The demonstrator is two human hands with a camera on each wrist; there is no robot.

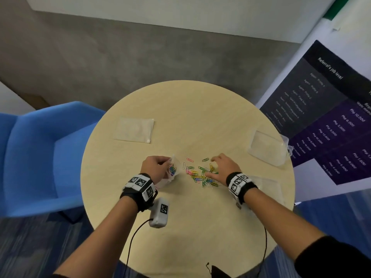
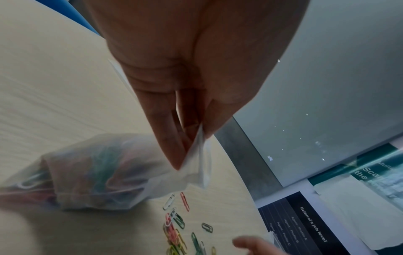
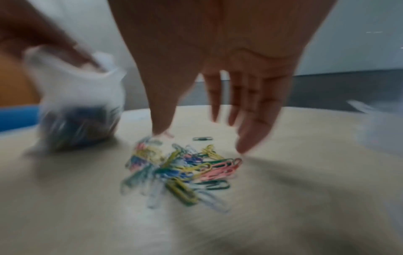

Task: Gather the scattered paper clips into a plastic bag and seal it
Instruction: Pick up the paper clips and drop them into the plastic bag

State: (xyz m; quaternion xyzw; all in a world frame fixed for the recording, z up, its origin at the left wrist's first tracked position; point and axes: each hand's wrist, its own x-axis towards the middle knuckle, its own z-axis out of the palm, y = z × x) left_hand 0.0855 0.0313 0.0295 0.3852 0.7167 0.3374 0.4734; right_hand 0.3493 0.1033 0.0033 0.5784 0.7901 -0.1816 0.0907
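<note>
Fingertips (image 2: 174, 155) of the left hand (image 1: 154, 167) pinch the top edge of the plastic bag (image 2: 104, 170); the left wrist view shows thumb and fingers closed on the thin film, with the bag's bulging body, already holding coloured clips, resting on the table (image 1: 190, 109) below. From the head view that pinch is mostly hidden behind the hand. The right hand (image 1: 222, 168) hangs over the loose pile of paper clips (image 1: 200, 174), fingers spread and relaxed, gripping nothing; the right wrist view, blurred, shows the thumb tip at the pile's edge and the other fingers (image 3: 255, 110) just above it. Bag and pile sit near each other at the table's near middle. Only the head view takes in the flat spare bag (image 1: 133, 129) farther left, the clear plastic box (image 1: 267, 147) at the right rim and the blue chair (image 1: 40, 153).
</note>
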